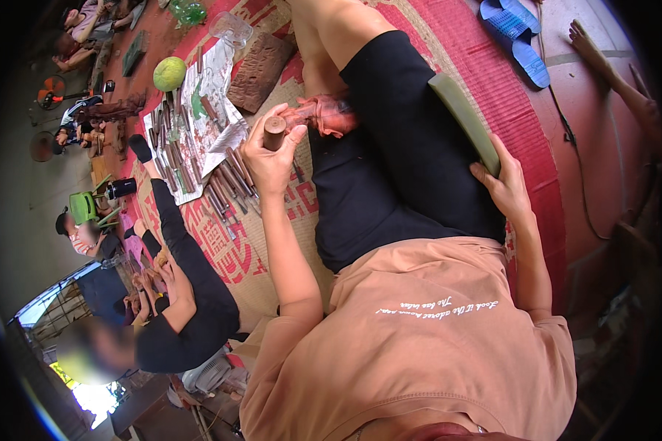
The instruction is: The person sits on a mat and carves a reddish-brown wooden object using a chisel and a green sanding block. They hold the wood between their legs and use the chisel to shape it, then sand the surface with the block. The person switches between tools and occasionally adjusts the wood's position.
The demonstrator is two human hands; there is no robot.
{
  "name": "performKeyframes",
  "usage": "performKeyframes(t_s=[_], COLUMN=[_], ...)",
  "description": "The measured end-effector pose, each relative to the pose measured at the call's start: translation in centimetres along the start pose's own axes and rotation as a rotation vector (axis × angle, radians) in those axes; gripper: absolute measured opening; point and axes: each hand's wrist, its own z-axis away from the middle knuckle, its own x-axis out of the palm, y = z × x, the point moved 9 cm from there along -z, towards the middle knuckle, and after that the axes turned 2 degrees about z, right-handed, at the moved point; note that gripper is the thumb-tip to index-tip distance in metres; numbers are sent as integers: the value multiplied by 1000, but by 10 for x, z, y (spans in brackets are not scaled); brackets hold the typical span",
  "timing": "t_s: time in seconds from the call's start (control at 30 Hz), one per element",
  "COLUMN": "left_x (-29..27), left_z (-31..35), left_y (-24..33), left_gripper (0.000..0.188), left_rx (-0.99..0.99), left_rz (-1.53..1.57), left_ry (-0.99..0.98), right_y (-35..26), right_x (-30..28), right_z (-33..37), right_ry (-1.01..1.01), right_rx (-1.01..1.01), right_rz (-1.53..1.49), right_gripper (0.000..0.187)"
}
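Note:
My left hand (271,158) is closed around a round brown wooden tool handle (274,131), seen nearly end-on; its far end is hidden. Just beyond it, a reddish carved wood piece (325,115) rests against my legs, close to the left fingers. Over on the right, my right hand (502,184) grips the near end of a long, flat, greenish bar (465,121). That bar slants away along the outer side of my right thigh, its far end near the knee.
Several wooden-handled carving tools (224,187) lie on the mat (301,198) and a white sheet (217,73) to the left. Beyond are a brown wood block (261,71) and green round fruit (169,74). Blue sandals (518,37) lie far right; another person (187,294) sits left.

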Motion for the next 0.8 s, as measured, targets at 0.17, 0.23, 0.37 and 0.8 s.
performKeyframes(t_s=[0.17, 0.23, 0.37, 0.8], left_x=[5, 9, 14, 38], left_z=[1, 2, -1, -15], left_y=[-3, -6, -6, 105], left_gripper=[33, 31, 31, 41], left_rx=[-90, -128, -162, 273], left_rz=[49, 146, 305, 49], left_ry=[100, 142, 139, -48], right_y=[13, 13, 22, 35], right_x=[-6, -7, -2, 8], right_z=[5, 8, 5, -11], right_ry=[85, 42, 1, -63], right_rx=[-9, 82, 120, 230], right_rz=[-62, -116, -181, -189], right_gripper=[54, 57, 59, 63])
